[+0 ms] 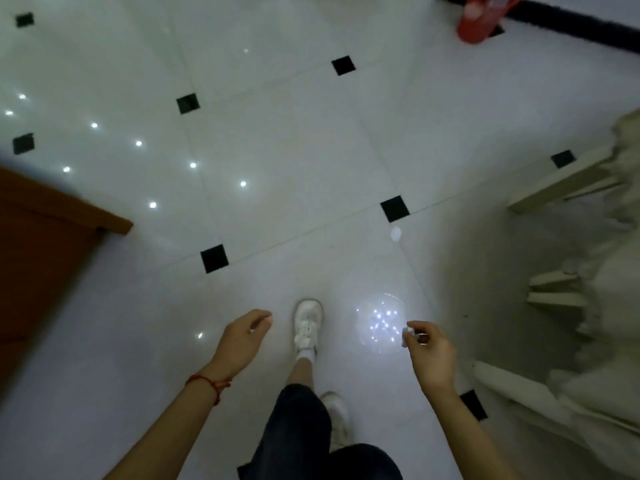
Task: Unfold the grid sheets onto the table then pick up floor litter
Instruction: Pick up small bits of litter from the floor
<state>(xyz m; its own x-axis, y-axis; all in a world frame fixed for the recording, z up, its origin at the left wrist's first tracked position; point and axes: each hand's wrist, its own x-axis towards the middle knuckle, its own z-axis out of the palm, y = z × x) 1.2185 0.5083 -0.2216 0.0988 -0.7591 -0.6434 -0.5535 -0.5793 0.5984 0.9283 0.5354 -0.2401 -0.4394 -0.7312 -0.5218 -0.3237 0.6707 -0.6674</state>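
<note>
Right hand point(427, 351) pinches a small white scrap point(406, 336), shape blurred. Left hand point(242, 336) curled loosely, empty. Another scrap point(395, 233) lies center-right on floor point(277, 150).

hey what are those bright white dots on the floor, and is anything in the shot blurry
Head view: the dots are ceiling lights mirrored in the glossy floor, a scattered line at left and a tight cluster beside the right hand. The red object at the top edge is smeared by blur, the pale furniture on the right is soft, and straight tile lines bow from the wide lens.
</note>
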